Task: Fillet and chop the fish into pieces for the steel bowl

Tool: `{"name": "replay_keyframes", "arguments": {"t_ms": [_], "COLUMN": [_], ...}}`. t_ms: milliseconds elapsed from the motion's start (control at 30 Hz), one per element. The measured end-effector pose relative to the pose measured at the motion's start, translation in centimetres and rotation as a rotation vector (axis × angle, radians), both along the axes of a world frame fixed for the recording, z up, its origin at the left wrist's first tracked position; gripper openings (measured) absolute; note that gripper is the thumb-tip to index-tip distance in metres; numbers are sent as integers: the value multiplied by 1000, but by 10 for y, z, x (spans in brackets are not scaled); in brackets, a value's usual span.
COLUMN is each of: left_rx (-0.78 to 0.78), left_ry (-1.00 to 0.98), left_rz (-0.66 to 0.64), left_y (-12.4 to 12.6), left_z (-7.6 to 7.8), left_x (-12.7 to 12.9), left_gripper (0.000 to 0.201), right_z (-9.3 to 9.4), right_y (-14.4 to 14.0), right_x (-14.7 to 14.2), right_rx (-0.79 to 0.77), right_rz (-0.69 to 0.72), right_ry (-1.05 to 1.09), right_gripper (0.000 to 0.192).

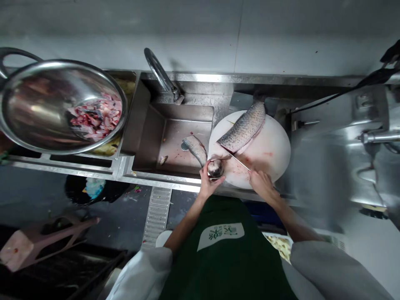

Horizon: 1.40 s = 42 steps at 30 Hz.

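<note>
My left hand is closed around a cut fish head at the left front edge of the round white cutting board. In my right hand is a knife, its blade pointing up and left across the board. Beyond the blade, a large scaly fish body without its head lies slantwise, its tail end over the far rim. Another piece of fish rests in the sink just left of the board, close to my left hand.
A steel sink with a curved faucet adjoins the board. Further left, a big steel bowl holds cut fish pieces. Metal fittings stand at right. A pink stool and a black bin are below.
</note>
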<state>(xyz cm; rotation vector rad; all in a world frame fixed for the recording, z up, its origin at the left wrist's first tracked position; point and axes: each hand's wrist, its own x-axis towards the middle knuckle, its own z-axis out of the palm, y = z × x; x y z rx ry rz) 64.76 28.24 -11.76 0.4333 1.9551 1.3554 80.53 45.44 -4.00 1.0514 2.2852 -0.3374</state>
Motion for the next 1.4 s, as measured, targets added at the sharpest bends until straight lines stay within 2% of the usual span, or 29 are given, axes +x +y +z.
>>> {"name": "replay_keyframes", "arguments": {"t_ms": [67, 167, 267, 367, 533, 667, 800, 900, 1000, 1100, 1200, 1300, 1400], "left_rx": [-34, 0, 24, 54, 213, 259, 216, 263, 288, 208, 204, 241, 254], "left_ry": [395, 654, 753, 815, 966, 972, 900, 894, 881, 817, 774, 750, 758], "left_rz": [-45, -98, -148, -124, -3, 90, 84, 112, 142, 201, 165, 107, 122], "left_y": [1, 6, 12, 16, 23, 29, 31, 30, 32, 38, 44, 45, 39], "left_z": [-13, -31, -41, -45, -46, -49, -55, -57, -54, -46, -38, -37, -43], "left_x": [-3, -7, -1, 11, 23, 22, 24, 27, 23, 11, 2, 0, 1], "left_gripper": [90, 75, 68, 67, 44, 32, 34, 39, 39, 35, 38, 41, 41], "right_z": [-1, 2, 9, 14, -2, -8, 12, 23, 12, -8, -20, -21, -12], "right_y": [-2, -11, -20, -28, -39, -39, -28, -23, -26, -27, -20, -10, -4], "right_x": [-1, -3, -7, -19, -49, -58, -63, -72, -84, -90, -90, -87, -84], "right_rx": [-1, -27, -51, -28, -31, -37, 30, 145, 79, -49, -104, -145, -147], "right_rz": [-14, 1, 47, 64, 103, 116, 71, 7, -34, -6, 22, 21, 10], "right_ry": [1, -13, 7, 55, 114, 102, 166, 284, 261, 230, 264, 293, 318], "right_gripper": [45, 43, 41, 41, 40, 36, 35, 40, 36, 29, 27, 26, 28]}}
